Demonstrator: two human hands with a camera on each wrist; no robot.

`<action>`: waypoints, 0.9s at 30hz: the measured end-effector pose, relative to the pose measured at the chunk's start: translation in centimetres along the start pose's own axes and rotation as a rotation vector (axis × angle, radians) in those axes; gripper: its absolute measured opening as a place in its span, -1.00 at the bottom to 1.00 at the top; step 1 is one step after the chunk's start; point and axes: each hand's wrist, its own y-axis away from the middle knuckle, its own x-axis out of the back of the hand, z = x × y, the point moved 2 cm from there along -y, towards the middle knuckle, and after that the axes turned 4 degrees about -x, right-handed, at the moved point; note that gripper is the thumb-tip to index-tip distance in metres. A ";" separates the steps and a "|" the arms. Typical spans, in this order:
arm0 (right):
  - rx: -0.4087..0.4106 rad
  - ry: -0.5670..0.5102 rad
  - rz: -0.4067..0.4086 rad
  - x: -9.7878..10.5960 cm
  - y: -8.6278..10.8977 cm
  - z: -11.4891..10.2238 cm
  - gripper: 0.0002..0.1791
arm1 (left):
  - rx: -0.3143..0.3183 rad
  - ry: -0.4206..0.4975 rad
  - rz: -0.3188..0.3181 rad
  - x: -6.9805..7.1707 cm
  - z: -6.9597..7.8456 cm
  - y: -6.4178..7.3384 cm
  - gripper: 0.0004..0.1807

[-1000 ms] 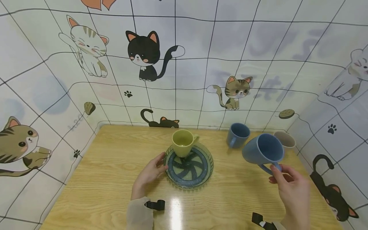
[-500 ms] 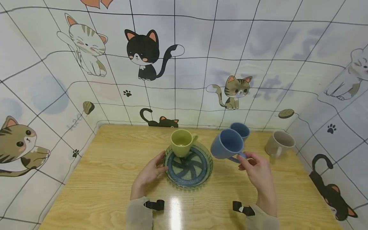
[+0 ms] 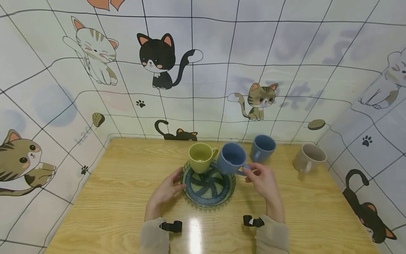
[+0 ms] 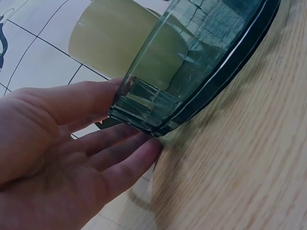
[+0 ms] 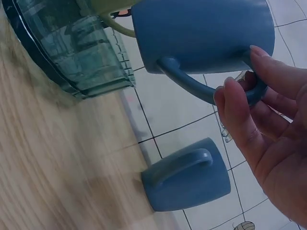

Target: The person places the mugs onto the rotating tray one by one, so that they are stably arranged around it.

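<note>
A round green-blue glass dish (image 3: pixel 207 201) with a swirl pattern rests on the table. My left hand (image 3: pixel 166 188) holds its left rim, thumb over the edge and fingers against the outer side in the left wrist view. Inside the dish stands a yellow-green mug (image 3: pixel 200 158), handle to the right. My right hand (image 3: pixel 263 178) pinches the handle of a blue mug (image 3: pixel 233 158) between thumb and fingers. That mug is raised over the dish's right side, close beside the yellow-green mug. In the right wrist view its base is above the dish's rim.
A second blue mug (image 3: pixel 264 148) stands on the table behind my right hand. Farther right is a beige mug (image 3: pixel 309 158). The wooden table (image 3: pixel 127 169) meets a cat-patterned wall covering (image 3: pixel 212 81) at the back and sides.
My right hand has carried the blue mug leftward from near the beige mug to over the dish, and its tilt has lessened. The left hand and dish have stayed in place.
</note>
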 end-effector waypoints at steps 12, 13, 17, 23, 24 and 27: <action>-0.015 0.012 -0.023 -1.9 -0.4 0.7 -0.84 | 0.022 0.003 0.016 -0.2 0.1 0.3 -0.22; -0.018 0.021 -0.023 -1.9 -0.5 0.7 -0.85 | 0.023 0.009 0.019 -0.2 0.1 0.3 -0.22; -0.030 0.045 -0.031 -2.0 -0.4 0.8 -0.87 | 0.022 0.001 0.029 -0.3 0.4 0.3 -0.22; -0.005 0.057 -0.010 -2.4 -0.5 0.9 -0.83 | 0.019 -0.021 0.035 -0.3 0.5 0.3 -0.22; -0.001 0.057 -0.007 -2.5 -0.5 0.9 -0.83 | 0.021 -0.029 0.035 -0.3 0.5 0.3 -0.23; 0.001 0.053 0.000 -2.7 -0.5 0.9 -0.83 | 0.038 -0.051 0.037 -0.3 0.6 0.2 -0.23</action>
